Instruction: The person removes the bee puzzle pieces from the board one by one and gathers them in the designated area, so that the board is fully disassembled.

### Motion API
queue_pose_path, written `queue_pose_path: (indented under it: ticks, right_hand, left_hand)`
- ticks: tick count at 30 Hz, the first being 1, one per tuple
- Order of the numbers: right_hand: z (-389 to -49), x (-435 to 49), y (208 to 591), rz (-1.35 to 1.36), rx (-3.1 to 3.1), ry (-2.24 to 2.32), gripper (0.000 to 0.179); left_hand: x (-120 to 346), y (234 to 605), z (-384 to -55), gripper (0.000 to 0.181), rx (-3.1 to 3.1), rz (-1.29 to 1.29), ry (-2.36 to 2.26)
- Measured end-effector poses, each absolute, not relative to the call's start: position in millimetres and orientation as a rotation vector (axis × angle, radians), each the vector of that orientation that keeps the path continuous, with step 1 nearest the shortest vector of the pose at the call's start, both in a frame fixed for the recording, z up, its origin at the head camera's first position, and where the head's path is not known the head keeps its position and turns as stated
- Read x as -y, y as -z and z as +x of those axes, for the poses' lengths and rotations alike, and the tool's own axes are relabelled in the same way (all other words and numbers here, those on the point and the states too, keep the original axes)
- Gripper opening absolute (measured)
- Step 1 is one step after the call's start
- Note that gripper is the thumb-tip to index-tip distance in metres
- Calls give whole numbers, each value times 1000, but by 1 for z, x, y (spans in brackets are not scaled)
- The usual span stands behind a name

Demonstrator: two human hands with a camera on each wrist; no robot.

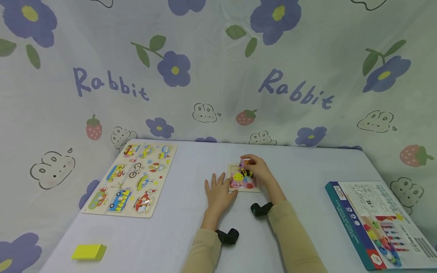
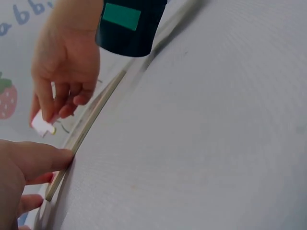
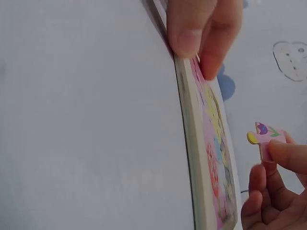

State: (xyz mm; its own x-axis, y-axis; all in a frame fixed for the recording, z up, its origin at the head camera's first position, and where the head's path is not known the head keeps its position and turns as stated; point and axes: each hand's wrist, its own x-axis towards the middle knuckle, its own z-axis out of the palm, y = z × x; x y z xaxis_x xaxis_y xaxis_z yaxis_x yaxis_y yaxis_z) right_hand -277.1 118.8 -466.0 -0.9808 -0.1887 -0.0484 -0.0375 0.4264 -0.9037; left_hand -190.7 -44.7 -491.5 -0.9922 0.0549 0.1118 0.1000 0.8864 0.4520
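At frame centre: my left hand (image 1: 218,189) flat, fingers steadying bee puzzle tray (image 1: 243,181) edge. My right hand (image 1: 257,168) pinches puzzle piece (image 3: 266,136) above tray. Piece looks light, stiff, thin; I'd pinch its edges.

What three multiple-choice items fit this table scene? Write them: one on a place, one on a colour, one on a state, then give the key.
1. Where does the vehicle puzzle board lie?
A. left of the hands
B. on the box
C. under the right hand

2. What colour is the block at the table's near left?
A. red
B. yellow
C. black

3. What is the right hand doing?
A. lying flat
B. pinching a puzzle piece
C. gripping the box

Key: 1 A, the board sits far left of the left hand. 2 B, the block is plainly yellow. 3 B, the right wrist view shows fingertips pinching a small pink puzzle piece beside the small puzzle frame; the box lies untouched at right.
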Motion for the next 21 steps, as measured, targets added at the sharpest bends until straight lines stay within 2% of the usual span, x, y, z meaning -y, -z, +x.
queue_pose_path:
  ticks: [7,15,21]
  right_hand:
    - [-279,-136,468,1,-2449,1722,42]
    - [-272,-156,472,192,-2521,1762,32]
    - [-264,-168,477,335,-2532,1806,34]
  left_hand:
    - [44,491,-191,47,2957,-116,710]
    - [44,492,-192,47,2951,-114,727]
    - [45,493,-190,48,2946,-119,739]
